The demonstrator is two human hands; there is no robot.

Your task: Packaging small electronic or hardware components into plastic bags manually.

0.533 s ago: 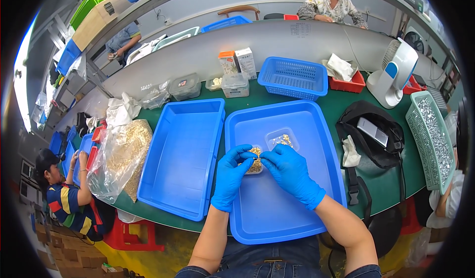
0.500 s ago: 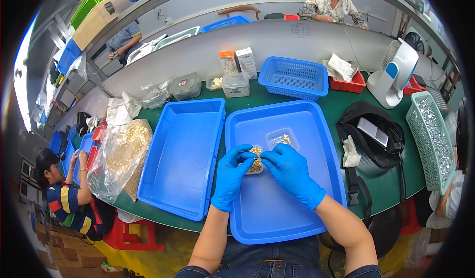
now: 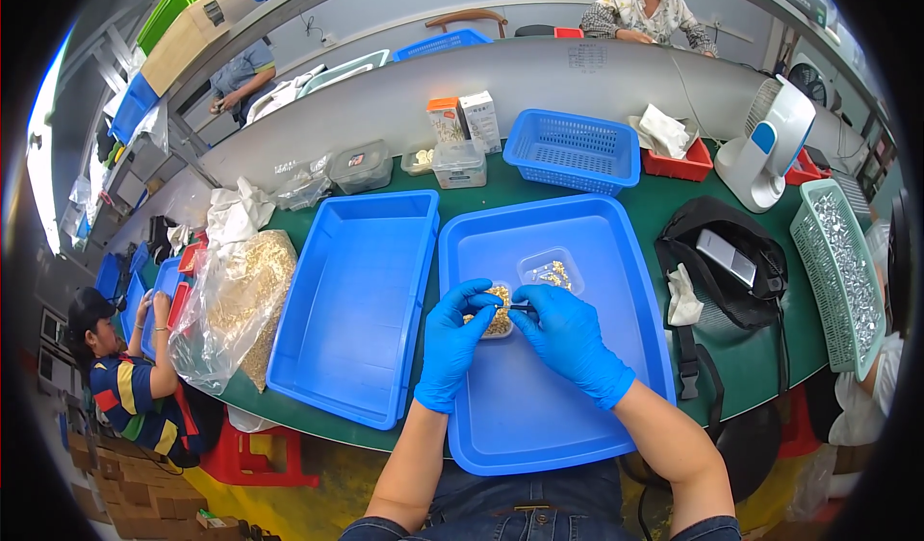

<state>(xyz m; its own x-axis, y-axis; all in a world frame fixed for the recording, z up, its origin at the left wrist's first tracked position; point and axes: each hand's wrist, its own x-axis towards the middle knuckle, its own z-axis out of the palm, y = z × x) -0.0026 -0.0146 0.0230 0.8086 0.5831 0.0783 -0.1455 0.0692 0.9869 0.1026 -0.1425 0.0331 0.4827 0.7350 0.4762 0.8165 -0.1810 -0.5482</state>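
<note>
Both my hands wear blue gloves and meet over the right blue tray. My left hand cups a small clear dish of tan pieces at its left side. My right hand pinches a thin dark tool whose tip points into that dish. Just beyond, a second small clear dish with a few tan pieces rests on the tray floor.
An empty blue tray lies to the left, beside a clear bag of tan pieces. Behind stand a blue basket, cartons, and clear boxes. A black bag, a white fan and a green basket of metal parts sit right. Other people work nearby.
</note>
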